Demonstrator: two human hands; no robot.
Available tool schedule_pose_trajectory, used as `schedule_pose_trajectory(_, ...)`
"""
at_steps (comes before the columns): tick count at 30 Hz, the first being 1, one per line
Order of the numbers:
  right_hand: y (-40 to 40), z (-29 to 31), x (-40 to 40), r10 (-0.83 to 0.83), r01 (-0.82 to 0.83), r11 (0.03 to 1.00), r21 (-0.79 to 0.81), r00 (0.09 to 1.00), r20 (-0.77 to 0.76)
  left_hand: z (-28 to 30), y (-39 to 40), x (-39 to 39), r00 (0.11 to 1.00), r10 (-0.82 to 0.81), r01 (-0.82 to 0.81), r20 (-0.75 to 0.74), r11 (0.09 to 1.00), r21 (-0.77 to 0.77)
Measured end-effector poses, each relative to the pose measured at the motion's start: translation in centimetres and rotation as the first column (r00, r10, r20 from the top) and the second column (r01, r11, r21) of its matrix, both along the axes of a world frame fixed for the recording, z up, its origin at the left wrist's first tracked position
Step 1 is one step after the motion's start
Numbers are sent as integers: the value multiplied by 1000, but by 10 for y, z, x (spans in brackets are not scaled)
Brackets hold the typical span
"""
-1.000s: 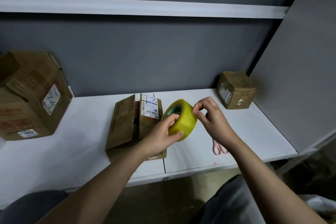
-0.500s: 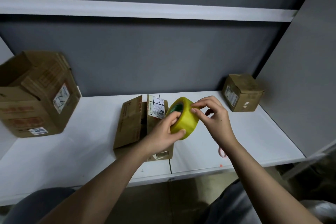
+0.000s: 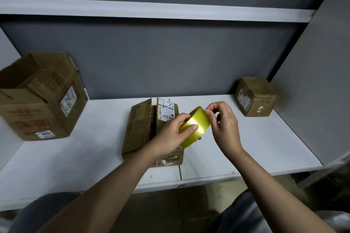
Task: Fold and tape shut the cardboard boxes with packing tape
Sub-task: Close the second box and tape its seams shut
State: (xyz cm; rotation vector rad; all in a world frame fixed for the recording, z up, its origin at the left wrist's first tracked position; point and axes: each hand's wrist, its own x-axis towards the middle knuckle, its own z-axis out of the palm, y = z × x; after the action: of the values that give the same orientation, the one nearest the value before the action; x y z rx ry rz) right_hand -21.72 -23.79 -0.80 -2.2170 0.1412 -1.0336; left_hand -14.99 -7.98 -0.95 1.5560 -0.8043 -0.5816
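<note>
A white table (image 3: 79,159) runs the width of the view, set against a grey wall (image 3: 170,58) with a white shelf edge (image 3: 151,10) above it. A grey side panel (image 3: 320,73) closes off the right end.

At the left end of the table stands a big cardboard box (image 3: 39,98), its top flaps open and a white label on the side facing right. In the middle of the table, just in front of the person, sits a middle box (image 3: 141,132); its flaps stand partly raised, with a gap between them, and one flap carries a white shipping label with a barcode. In the far right corner, well apart from the others, rests a small box (image 3: 255,96) whose top looks closed.

The tape roll (image 3: 196,126), yellow and glossy, is held in the air above the right side of the middle box, between both hands, with its band facing the camera. The left hand (image 3: 173,134) grips it from the left, the thumb lying across the outer band and the fingers curled around the far side. The right hand (image 3: 225,125) is at the roll's upper right edge, its thumb and forefinger pinched together on the band there, the other fingers curled loosely behind. Whether a tape end is lifted between those fingertips cannot be told.
</note>
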Motion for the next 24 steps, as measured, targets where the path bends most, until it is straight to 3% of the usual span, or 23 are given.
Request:
schedule_pose_trajectory(6,1,6,-3,-59,59,995,-78,998,-8,7,-6,1,999,1,-3,-52,1000,-24)
schedule_pose_trajectory(9,-7,24,0,132,-78,963,258,970,-202,8,-6,2,995,19,-22,-101,999,-27)
schedule_pose_trajectory(12,-21,40,0,456,-177,758,628,832,-315,6,-2,3,991,8,-10,-133,1000,-10)
schedule_pose_trajectory(14,-25,42,-1,495,-201,766,611,791,-360,5,1,2,989,16,-17,-146,1000,-7)
schedule_pose_trajectory(16,-19,39,0,436,-197,821,536,822,-367,5,2,2,989,30,-32,-148,999,-12)
schedule_pose_trajectory(20,-1,29,4,326,-166,829,534,920,-219,6,4,3,990,62,-65,-126,998,-21)
schedule_pose_trajectory(24,11,24,4,294,-185,809,559,949,-111,11,9,0,992,91,-95,-90,995,-33)
